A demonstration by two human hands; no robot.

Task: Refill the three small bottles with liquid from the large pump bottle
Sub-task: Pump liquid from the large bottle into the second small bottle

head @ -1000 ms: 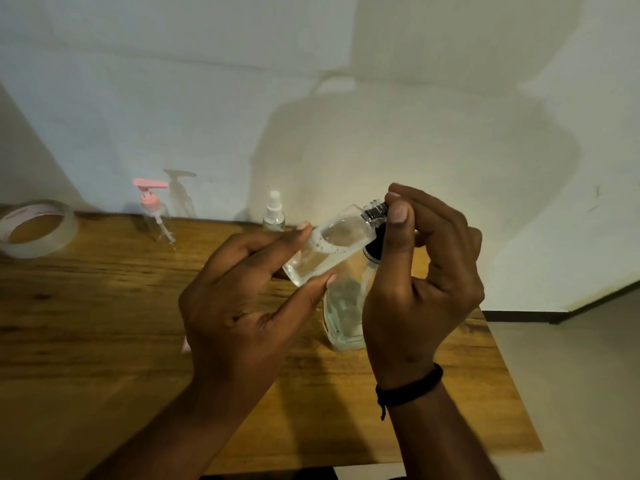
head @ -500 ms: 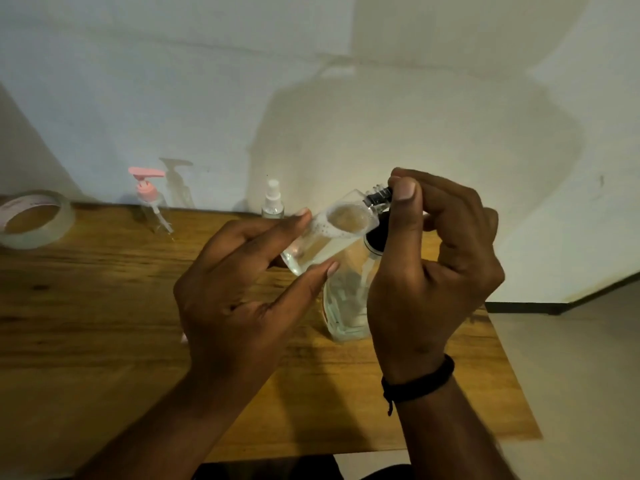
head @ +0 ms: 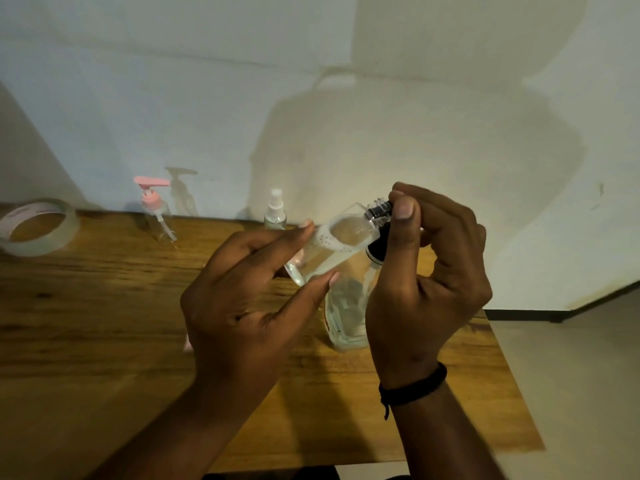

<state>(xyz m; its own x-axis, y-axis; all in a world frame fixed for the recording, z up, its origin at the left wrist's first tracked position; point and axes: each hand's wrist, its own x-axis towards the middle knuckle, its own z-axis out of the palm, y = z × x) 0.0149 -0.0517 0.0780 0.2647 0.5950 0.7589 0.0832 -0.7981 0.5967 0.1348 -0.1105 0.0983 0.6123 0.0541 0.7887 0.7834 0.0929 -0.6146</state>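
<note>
Small clear bottle [head: 332,247] tilted at frame centre, left hand [head: 242,306] pinching its body, right hand [head: 422,282] pinching its black cap [head: 379,211], no readable label, wooden table [head: 104,323], pale wall [head: 207,98] behind.

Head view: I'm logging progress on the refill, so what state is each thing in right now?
Small clear bottle: tilted, part full, bubbles inside, held in left hand.
Black cap: on its neck, pinched by right hand.
Large bottle: upright on the table, behind the hands.
Pink pump bottle: upright, capped.
White spray bottle: upright, capped.
</note>
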